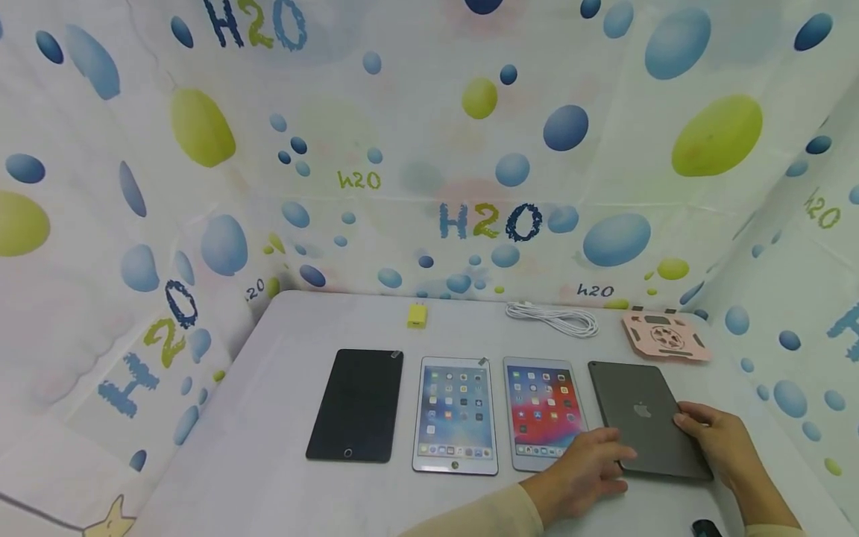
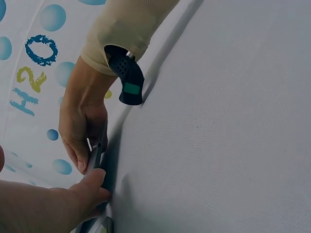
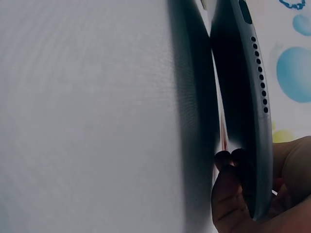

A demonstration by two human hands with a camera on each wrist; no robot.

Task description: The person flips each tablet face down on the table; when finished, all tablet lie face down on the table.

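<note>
A dark grey tablet (image 1: 647, 418), back up with an apple logo, is at the right of the row. My right hand (image 1: 719, 440) grips its right edge, thumb on the back. In the right wrist view, fingers (image 3: 228, 194) curl underneath the tablet (image 3: 265, 145), whose speaker edge is raised off the white surface. At the lower left corner, my left hand (image 1: 584, 473) has loosely extended fingers right at the edge. From the left wrist view, the left hand (image 2: 63, 201) overlaps the tablet's thin side (image 2: 98, 150).
Leftward lie a tablet with a lit red and blue screen (image 1: 545, 406), one with a lit pale screen (image 1: 455, 414) and a black tablet (image 1: 356, 403). Behind are a yellow charger plug (image 1: 417, 316), a coiled white cable (image 1: 557, 319) and a pink panel with cutouts (image 1: 666, 335). Patterned curtains (image 1: 403, 149) enclose the table.
</note>
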